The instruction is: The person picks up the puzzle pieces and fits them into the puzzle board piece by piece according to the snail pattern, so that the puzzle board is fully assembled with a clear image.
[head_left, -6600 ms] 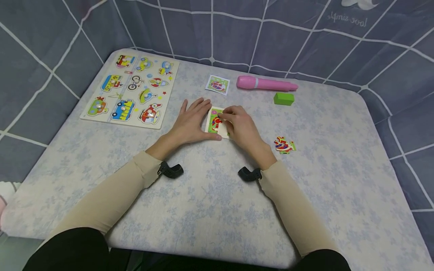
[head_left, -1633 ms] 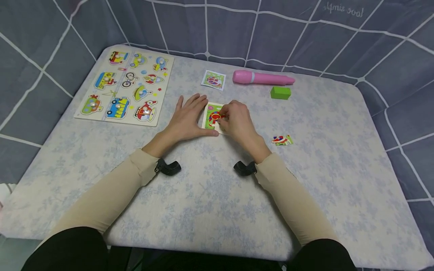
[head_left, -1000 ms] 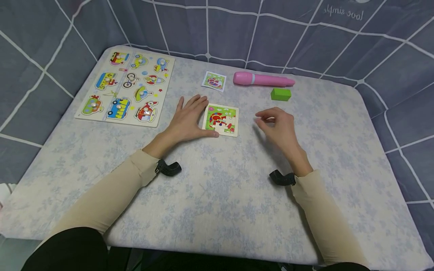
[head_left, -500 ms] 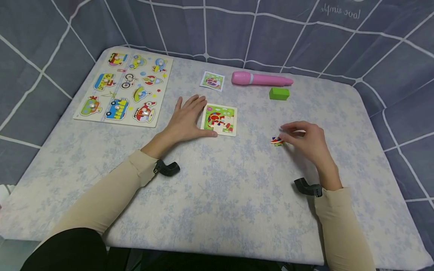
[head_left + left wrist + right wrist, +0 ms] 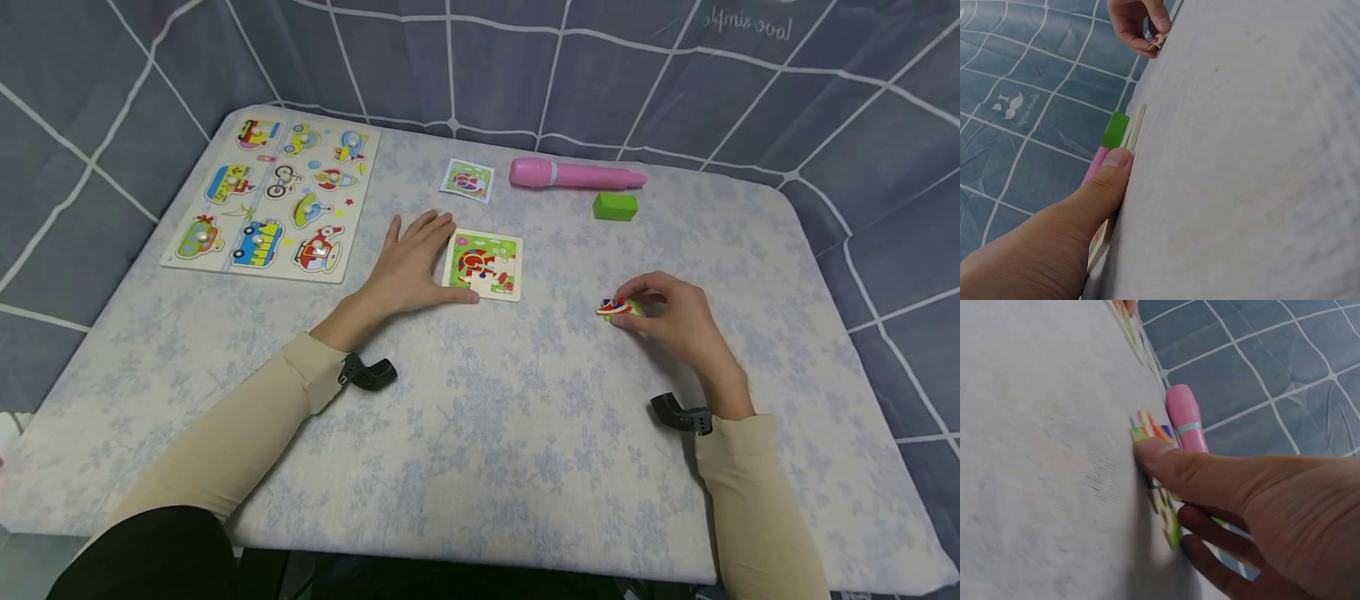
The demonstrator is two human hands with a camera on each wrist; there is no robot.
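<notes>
A small square jigsaw puzzle [image 5: 507,248] with a red and green picture lies mid-table, bare wood showing in its lower middle. My left hand [image 5: 408,271] rests at its left side, fingers spread and straight, thumb along the near edge. In the left wrist view the thumb [image 5: 1116,159] lies against the puzzle's edge. To the right, my right hand [image 5: 675,321] pinches a red, white and blue puzzle piece [image 5: 613,308] between thumb and fingers. The right wrist view shows the pinched puzzle piece [image 5: 1154,428] at the thumb tip, with another green-edged piece [image 5: 1172,531] below it.
Behind the puzzle lie a small picture card [image 5: 467,181], a pink marker-shaped stick [image 5: 577,174] and a green block [image 5: 615,207]. A vehicle peg puzzle board [image 5: 258,196] fills the back left. A grey checked curtain [image 5: 510,75] hangs beyond the table's back edge.
My right hand has left the puzzle, gone right to the loose pieces and taken hold of one. The puzzle shows more picture and the loose pile is smaller. The left hand stays put.
</notes>
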